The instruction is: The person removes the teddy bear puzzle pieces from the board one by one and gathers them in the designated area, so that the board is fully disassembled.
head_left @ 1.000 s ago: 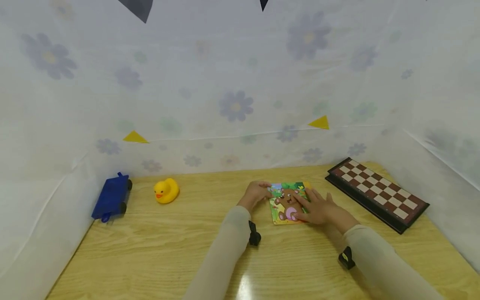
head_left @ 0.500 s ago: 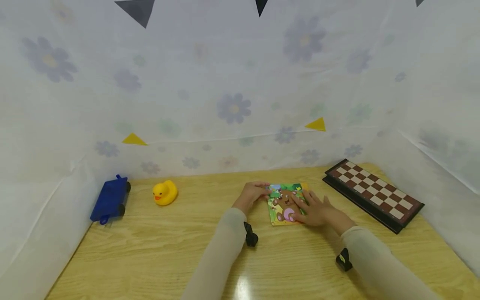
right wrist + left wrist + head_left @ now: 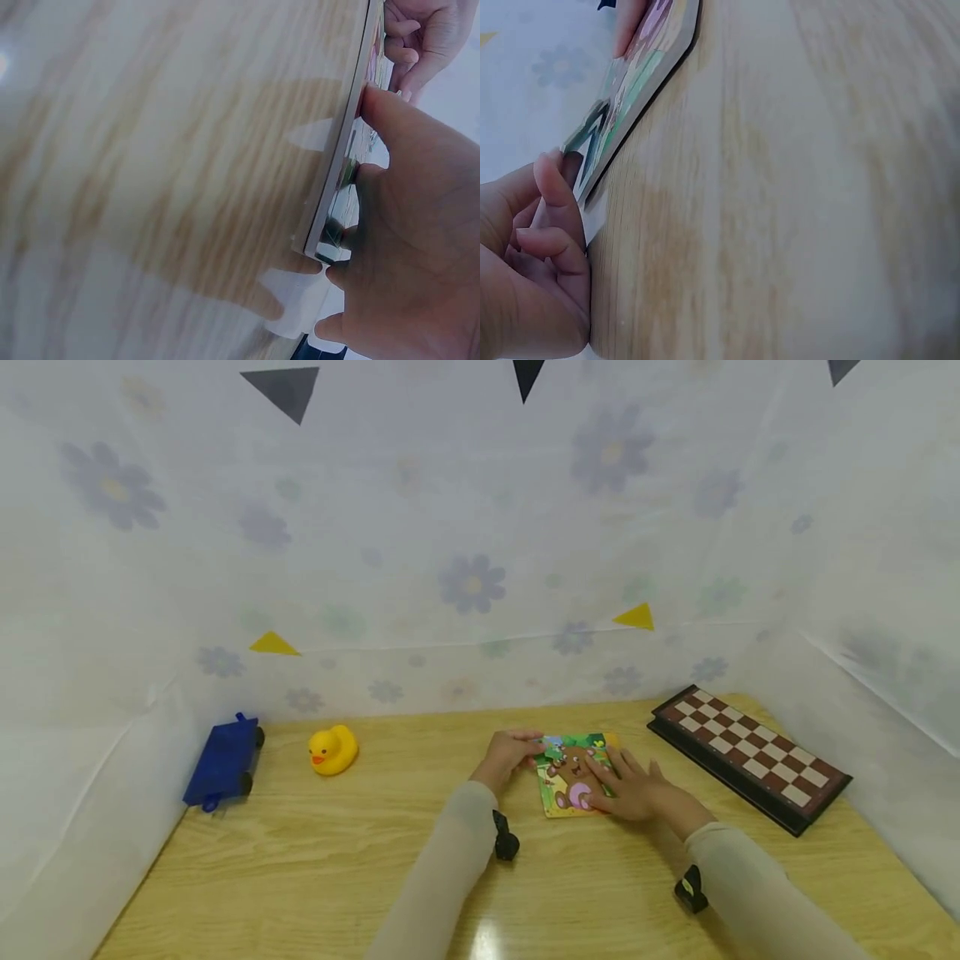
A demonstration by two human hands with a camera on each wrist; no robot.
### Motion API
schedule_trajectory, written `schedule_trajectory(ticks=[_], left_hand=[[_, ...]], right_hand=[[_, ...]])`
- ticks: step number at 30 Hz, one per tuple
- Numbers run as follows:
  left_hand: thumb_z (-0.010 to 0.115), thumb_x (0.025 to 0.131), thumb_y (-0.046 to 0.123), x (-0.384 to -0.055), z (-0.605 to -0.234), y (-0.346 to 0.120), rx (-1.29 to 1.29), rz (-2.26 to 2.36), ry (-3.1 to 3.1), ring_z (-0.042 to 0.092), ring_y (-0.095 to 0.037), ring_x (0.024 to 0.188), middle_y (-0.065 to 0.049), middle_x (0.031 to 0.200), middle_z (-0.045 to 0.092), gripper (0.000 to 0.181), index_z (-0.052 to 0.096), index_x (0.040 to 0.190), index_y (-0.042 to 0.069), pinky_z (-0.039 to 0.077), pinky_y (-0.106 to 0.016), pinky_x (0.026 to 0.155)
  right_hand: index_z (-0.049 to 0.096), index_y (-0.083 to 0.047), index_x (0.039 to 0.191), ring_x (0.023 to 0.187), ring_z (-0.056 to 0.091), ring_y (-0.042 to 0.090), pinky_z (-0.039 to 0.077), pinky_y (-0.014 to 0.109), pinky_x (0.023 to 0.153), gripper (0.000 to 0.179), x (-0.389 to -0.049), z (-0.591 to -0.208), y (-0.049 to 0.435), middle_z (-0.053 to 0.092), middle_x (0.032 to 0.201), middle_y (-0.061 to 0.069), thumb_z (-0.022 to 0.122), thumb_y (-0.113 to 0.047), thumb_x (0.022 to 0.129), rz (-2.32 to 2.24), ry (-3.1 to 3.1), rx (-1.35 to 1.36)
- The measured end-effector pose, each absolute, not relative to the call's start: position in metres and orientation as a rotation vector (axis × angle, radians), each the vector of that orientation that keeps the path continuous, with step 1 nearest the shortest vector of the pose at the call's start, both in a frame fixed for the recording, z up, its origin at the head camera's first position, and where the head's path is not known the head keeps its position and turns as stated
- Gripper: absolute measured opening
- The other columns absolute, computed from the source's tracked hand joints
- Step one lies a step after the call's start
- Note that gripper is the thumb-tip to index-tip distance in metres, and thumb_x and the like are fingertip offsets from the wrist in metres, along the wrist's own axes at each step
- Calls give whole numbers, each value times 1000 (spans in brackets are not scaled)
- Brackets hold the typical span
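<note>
A square jigsaw puzzle board (image 3: 557, 802) with a brown bear picture lies flat on the wooden table. At its upper left corner my left hand (image 3: 506, 758) pinches a puzzle piece (image 3: 553, 748) between thumb and fingers. The left wrist view shows that puzzle piece (image 3: 587, 129) tilted up, its near edge raised off the board. My right hand (image 3: 636, 787) rests on the board's right side with fingers spread and straight. From the right wrist, its thumb and fingertips touch the board's face along the near edge, and the right hand (image 3: 420, 217) hides part of the picture.
A folded checkered game board (image 3: 750, 752) lies at the right of the table. Toward the left stand a yellow rubber duck (image 3: 333, 750) and a blue toy cart (image 3: 222, 762). A flowered white cloth (image 3: 420, 610) hangs behind and at both sides.
My left hand has raised the upper left puzzle piece, which lay level with the board before, and it now tilts. The right hand stays in place. The head view has shifted slightly.
</note>
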State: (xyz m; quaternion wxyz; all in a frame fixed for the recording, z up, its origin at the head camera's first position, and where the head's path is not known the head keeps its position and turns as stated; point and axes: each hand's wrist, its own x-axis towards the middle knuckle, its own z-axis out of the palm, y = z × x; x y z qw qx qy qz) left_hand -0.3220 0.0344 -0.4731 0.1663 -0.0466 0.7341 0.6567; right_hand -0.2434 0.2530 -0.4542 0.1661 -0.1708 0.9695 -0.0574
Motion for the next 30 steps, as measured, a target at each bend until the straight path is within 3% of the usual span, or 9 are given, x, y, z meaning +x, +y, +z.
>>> schedule_trajectory(ticks=[14, 22, 30], left_hand=[[74, 80, 4, -321, -470, 31, -190, 1936, 2031, 46, -3, 41, -1, 70, 69, 24, 75, 103, 9, 32, -18, 38], [76, 80, 14, -323, -473, 15, -115, 1966, 1944, 40, -4, 47, 2, 60, 56, 31, 73, 112, 17, 31, -18, 43], [77, 80, 16, -319, -470, -20, -157, 1925, 1944, 41, -2, 49, -1, 82, 65, 36, 71, 116, 20, 33, -16, 42]], right_hand=[[8, -17, 154, 139, 3, 48, 0, 77, 100, 82, -244, -453, 254, 3, 154, 27, 27, -68, 93, -157, 2739, -495], [9, -19, 154, 139, 1, 49, -4, 76, 99, 81, -245, -452, 254, 1, 154, 28, 29, -68, 93, -217, 2727, -478], [4, -24, 154, 140, -4, 45, -5, 74, 102, 87, -249, -459, 257, -4, 155, 24, 23, -76, 87, -200, 2707, -456]])
